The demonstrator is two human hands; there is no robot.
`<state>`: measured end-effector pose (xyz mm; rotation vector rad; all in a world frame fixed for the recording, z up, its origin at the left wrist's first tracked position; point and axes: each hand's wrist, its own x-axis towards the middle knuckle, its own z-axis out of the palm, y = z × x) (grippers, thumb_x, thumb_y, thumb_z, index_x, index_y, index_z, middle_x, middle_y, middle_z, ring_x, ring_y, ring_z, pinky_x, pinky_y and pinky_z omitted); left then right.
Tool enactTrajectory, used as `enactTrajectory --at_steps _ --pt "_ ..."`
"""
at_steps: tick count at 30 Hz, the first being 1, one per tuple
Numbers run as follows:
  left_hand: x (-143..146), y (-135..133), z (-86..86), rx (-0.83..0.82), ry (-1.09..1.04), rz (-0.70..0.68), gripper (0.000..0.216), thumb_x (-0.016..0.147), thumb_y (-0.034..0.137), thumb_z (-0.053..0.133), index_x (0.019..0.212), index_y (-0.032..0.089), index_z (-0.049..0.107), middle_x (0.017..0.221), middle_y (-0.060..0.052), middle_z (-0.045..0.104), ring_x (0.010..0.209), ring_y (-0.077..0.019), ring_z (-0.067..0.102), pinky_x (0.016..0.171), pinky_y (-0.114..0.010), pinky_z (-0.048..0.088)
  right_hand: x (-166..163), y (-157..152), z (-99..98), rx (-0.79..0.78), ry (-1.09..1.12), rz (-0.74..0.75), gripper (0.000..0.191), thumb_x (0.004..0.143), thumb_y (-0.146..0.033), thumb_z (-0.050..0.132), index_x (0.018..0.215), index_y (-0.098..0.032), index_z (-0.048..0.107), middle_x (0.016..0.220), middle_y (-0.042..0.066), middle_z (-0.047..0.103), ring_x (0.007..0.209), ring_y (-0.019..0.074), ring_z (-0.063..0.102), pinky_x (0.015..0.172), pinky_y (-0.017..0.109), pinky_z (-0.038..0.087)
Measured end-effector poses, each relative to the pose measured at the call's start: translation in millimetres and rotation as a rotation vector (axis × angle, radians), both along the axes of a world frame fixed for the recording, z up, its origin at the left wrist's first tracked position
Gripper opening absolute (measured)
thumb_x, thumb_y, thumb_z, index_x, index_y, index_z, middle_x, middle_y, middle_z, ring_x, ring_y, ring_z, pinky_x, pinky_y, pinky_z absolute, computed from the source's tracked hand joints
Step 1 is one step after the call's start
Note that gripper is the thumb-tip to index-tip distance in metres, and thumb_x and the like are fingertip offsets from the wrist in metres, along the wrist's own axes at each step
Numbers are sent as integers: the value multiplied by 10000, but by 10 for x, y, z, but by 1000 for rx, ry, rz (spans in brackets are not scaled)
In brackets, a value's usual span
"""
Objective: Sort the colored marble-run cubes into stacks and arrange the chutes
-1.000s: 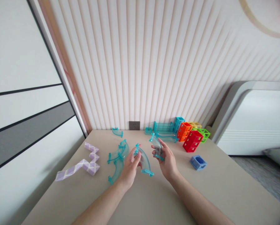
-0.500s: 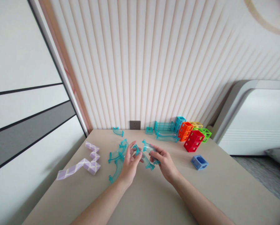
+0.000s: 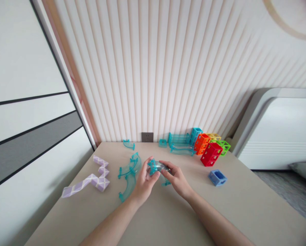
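In the head view, the 2 hands meet over the middle of the table [image 3: 155,222]. Between them are what look like 2 translucent teal pieces: an upper curved piece [image 3: 161,166] and a lower curved piece [image 3: 166,183], mostly hidden beneath the right hand. The left hand [image 3: 144,179] pinches the teal end on the left, thumb on the near side and fingers curled behind. The right hand [image 3: 177,180] closes over the right part of the upper piece, thumb and fingers narrow around it. Whether the 2 ends touch or interlock I cannot tell.

The pieces look like thin, hard plastic: probably light, stiff and a little slick along the smooth curve. The thicker end fittings seem the surest place to take hold; the small tabs there could snap if bent sideways.

Just left of the left hand lies a curved cluster [image 3: 129,181] of similar teal parts, near enough to be nudged by the wrist. Farther left is a purple-and-white folding puzzle [image 3: 101,183]. At the far edge are a small curved piece [image 3: 129,145], a small teal square [image 3: 162,143] and long teal pieces [image 3: 182,149]. To the far right stand a turquoise block [image 3: 195,134], an orange block [image 3: 202,143], a red block [image 3: 211,155], and yellow and green frames [image 3: 224,147]. A blue block [image 3: 217,178] sits nearer, right of the right hand and well apart.
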<state>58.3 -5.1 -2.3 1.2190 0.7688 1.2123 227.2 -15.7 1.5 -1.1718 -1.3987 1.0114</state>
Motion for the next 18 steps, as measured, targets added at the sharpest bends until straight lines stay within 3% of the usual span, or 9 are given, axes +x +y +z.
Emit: enactTrajectory --at_steps 5,18 --pt "-6 20 -17 27 14 32 649 806 462 749 1366 239 506 1356 -104 608 1228 -268 596 1062 -388 458 20 -1 -7 29 -47 29 409 876 -475 657 1200 -229 700 1185 81 707 1078 283 642 975 471 497" --pt "3 103 -32 -2 -39 11 631 692 423 845 1220 202 580 1171 -101 704 1052 -249 677 937 -364 531 55 -15 32 97 -107 68 383 911 -471 623 1204 -238 706 1153 75 707 1081 279 632 986 477 482"
